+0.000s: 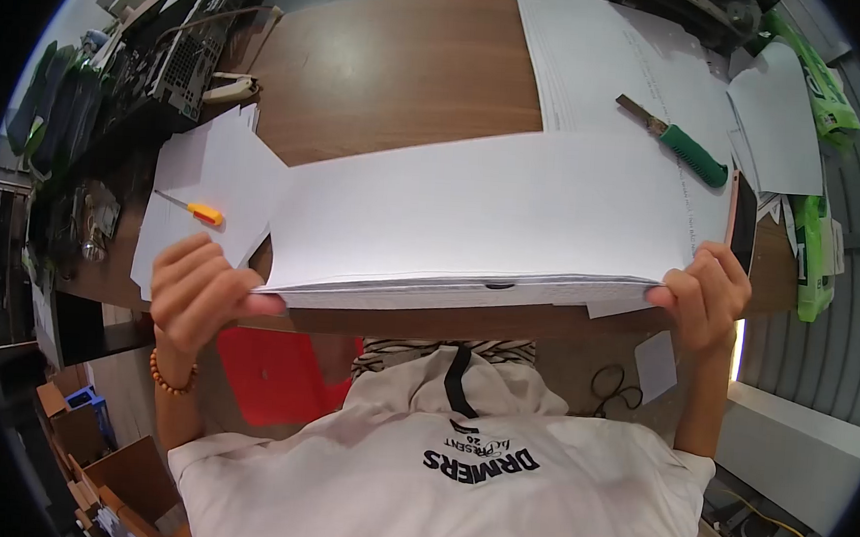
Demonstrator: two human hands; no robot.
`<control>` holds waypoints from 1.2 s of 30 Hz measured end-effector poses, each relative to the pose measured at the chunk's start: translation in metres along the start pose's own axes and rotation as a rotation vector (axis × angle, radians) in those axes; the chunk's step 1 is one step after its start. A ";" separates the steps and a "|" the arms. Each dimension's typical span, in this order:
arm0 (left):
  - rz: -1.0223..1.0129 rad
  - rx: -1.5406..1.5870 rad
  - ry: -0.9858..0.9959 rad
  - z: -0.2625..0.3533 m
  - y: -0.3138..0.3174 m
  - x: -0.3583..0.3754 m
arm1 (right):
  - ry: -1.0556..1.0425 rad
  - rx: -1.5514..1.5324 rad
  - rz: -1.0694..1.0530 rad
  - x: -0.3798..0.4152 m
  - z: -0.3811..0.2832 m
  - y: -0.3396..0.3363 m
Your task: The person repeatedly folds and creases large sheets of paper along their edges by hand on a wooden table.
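A wide stack of white paper sheets (483, 208) spans the space between my two hands at the desk's near edge. My left hand (197, 289) is closed on the stack's near left corner, thumb along the edge. At the near right corner, my right hand (706, 293) pinches the same stack. The near edges of the sheets show as thin layers, with a small dark mark at the middle. A yellow screwdriver (205, 213) lies on other papers beyond my left hand. Beyond my right hand lies a green-handled tool (693, 155) with a flat metal blade.
The brown wooden desk (393, 64) holds a black metal case (181, 71) at the far left and loose papers (215, 162) at the left. Green packages (815, 258) are at the right. Below the desk are a red stool (271, 377) and a black cable (617, 390).
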State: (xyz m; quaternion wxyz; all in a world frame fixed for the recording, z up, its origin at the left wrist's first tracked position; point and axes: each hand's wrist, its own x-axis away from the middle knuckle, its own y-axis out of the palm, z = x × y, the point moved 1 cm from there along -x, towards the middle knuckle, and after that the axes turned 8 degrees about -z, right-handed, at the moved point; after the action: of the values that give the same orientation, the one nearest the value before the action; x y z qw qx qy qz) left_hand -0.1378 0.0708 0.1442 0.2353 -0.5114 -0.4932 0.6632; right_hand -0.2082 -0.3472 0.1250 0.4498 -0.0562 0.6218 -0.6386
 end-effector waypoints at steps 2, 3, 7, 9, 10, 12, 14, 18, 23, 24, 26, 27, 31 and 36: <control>0.015 0.037 -0.013 -0.003 -0.005 -0.002 | 0.018 0.021 0.010 -0.001 0.004 -0.007; 0.025 0.077 -0.033 -0.005 -0.009 -0.003 | 0.028 -0.006 0.025 -0.004 0.006 -0.012; 0.125 0.254 -0.145 -0.033 -0.047 0.007 | 0.038 -0.055 0.035 -0.024 0.029 -0.052; 0.191 0.227 -0.207 -0.042 -0.081 0.006 | 0.023 -0.010 0.109 -0.038 0.043 -0.078; 0.172 0.237 -0.256 -0.047 -0.102 0.012 | 0.005 0.002 0.135 -0.048 0.050 -0.095; 0.093 0.188 -0.324 -0.050 -0.146 0.013 | -0.028 -0.081 0.117 -0.067 0.062 -0.123; 0.295 -0.129 -0.199 -0.052 -0.158 -0.009 | -0.050 0.023 0.286 -0.083 0.082 -0.124; 0.012 -0.036 -0.534 -0.100 -0.134 -0.005 | 0.292 -0.470 -0.033 -0.127 0.100 -0.072; -0.594 0.437 -0.660 -0.147 -0.032 0.014 | 0.227 -0.633 -0.258 -0.132 0.101 0.069; -0.613 0.548 -0.654 -0.157 -0.015 0.015 | 0.223 -0.629 -0.251 -0.132 0.099 0.085; -0.690 0.470 -0.600 -0.165 0.002 -0.008 | 0.156 -0.606 -0.316 -0.137 0.095 0.109; -0.750 0.286 -0.552 -0.164 0.013 -0.029 | 0.161 -0.609 -0.312 -0.141 0.093 0.115; -0.442 0.602 -0.349 -0.133 0.086 -0.063 | 0.060 -0.484 -0.204 -0.142 0.093 0.128; -0.625 0.714 -0.496 -0.107 0.111 -0.083 | 0.032 -0.347 -0.199 -0.128 0.089 0.121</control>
State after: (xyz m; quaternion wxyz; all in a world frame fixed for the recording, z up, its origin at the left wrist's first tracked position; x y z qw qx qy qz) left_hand 0.0119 0.0023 0.0826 0.4572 -0.0563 -0.4066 0.7890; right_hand -0.0156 -0.3096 0.1044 0.3583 -0.1838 0.7210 -0.5639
